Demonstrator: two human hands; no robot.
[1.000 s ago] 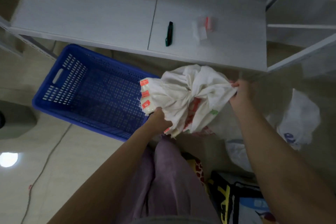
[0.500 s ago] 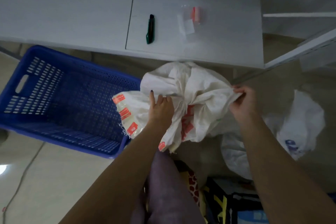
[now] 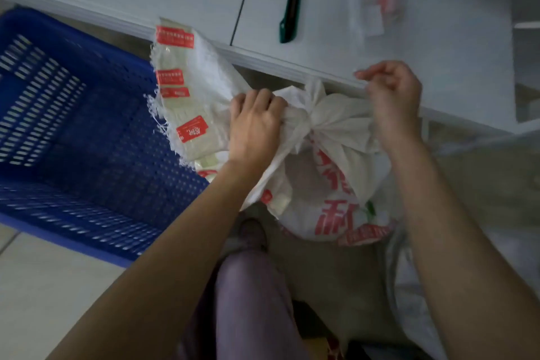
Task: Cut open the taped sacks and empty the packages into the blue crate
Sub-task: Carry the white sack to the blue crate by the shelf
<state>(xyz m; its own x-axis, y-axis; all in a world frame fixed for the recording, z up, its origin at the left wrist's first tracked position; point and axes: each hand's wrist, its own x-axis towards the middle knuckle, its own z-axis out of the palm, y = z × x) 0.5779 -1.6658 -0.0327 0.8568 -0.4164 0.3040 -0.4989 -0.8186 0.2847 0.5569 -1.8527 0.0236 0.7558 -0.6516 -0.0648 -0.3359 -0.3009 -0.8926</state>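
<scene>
A white woven sack (image 3: 327,184) with red print hangs between my hands, just right of the blue crate (image 3: 73,131). Its frayed, taped end with red labels sticks out over the crate's right rim. My left hand (image 3: 254,128) grips the bunched cloth near the middle. My right hand (image 3: 391,96) pinches the gathered cloth on the right, fingers curled. The crate's perforated floor shows no packages. A green utility knife (image 3: 290,13) lies on the white table above.
The white table (image 3: 423,61) runs across the top, with a clear plastic bag with a red strip (image 3: 377,9) on it. Pale plastic bags (image 3: 415,301) lie on the floor at lower right. My purple trouser leg (image 3: 251,301) is at the bottom centre.
The sack has been lifted and turned, its taped end now swung up over the crate's rim. My left hand went from resting on the cloth to gripping it. My right hand rose towards the table edge.
</scene>
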